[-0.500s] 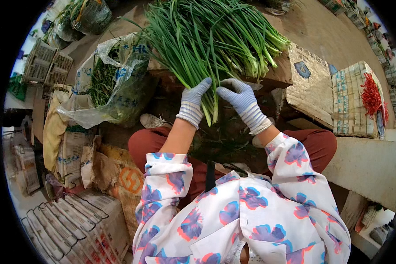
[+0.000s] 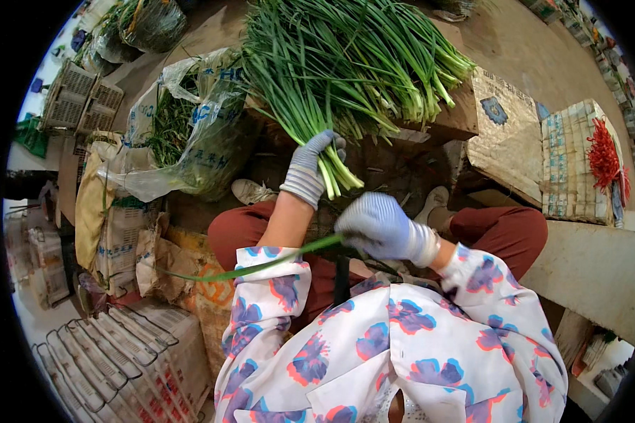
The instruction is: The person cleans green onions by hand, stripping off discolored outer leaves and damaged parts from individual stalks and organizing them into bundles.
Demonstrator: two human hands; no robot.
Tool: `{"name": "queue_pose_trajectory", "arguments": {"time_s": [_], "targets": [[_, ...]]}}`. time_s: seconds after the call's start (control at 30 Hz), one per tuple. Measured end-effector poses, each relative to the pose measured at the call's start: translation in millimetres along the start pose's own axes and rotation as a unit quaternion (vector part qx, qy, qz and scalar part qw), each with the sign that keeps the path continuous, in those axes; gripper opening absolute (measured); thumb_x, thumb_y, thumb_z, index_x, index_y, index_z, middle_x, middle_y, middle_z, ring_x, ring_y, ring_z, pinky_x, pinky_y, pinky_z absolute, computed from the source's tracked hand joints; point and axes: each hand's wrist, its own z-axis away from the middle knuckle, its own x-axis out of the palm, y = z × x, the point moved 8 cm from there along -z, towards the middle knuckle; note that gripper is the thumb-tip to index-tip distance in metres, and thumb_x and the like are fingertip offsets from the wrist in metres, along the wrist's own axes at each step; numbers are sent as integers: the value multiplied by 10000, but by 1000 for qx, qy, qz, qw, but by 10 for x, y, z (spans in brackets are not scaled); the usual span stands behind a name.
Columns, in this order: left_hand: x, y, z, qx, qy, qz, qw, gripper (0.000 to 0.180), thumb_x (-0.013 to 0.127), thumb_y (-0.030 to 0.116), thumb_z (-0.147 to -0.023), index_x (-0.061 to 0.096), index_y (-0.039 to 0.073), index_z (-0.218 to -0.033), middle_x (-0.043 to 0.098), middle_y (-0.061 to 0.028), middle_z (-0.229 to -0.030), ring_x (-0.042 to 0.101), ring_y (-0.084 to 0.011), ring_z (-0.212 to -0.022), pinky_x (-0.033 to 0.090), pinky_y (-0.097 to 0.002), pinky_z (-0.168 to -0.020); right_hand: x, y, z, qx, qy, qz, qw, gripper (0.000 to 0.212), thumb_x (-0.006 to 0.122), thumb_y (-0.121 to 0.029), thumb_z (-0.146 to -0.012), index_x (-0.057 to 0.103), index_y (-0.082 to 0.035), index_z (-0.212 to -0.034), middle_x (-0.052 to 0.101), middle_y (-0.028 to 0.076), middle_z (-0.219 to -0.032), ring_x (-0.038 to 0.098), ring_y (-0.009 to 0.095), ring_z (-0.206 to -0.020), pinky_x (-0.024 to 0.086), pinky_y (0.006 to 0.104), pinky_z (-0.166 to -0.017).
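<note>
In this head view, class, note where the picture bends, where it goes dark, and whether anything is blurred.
Head view: fisheye bending curves the white ledge and plastic crates near the rim; black corners ring the round image; soft, even daylight, with no hard shadows or glare. The left hand gripping the green onion bunch is sharp; the right hand pulling a loose leaf looks slightly smeared.
</note>
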Motion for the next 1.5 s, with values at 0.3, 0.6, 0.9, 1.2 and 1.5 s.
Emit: {"name": "queue_pose_trajectory", "arguments": {"time_s": [0.3,0.6,0.9,1.2,1.5], "targets": [[669,10,220,-31,-316,171,933,346,575,74,-757,538,31,-1098,572,-121,-1104,463,-294,-1158,351,-454,-995,-321,992,436,438,209,-297,822,209,569,-162,-811,581,5,-937,583,35,-791,536,95,-672,452,230,-634],[484,-181,140,-70,-312,158,934,477,545,76,-737,461,20,-1204,524,-189,-1177,456,-355,-1154,378,-504,-965,-203,946,220,350,-25,58,935,204,635,-213,-764,608,-64,-901,615,128,-778,603,254,-662,477,331,-601],[124,-105,256,-134,-167,-7,977,452,537,40,-735,434,-22,-1171,547,-206,-1083,600,-320,-887,541,-411,-742,-420,1162,928,331,-8,297,896,148,562,-248,-799,543,-123,-875,567,85,-753,579,314,-687,460,416,-556],[45,-61,279,-49,-116,-51,991,348,624,66,-726,502,20,-1049,583,-76,-813,613,-216,-725,539,-365,-652,64,1559,1243,425,-36,-10,904,434,574,-350,-820,570,-22,-1104,588,174,-1091,549,261,-1048,419,318,-876],[-29,0,163,9,-32,-68,997,322,627,54,-729,552,20,-1040,611,-85,-785,611,-227,-699,536,-364,-703,-177,1226,253,353,347,-327,805,198,560,-140,-854,590,6,-983,632,46,-857,571,98,-756,451,226,-687]]}}
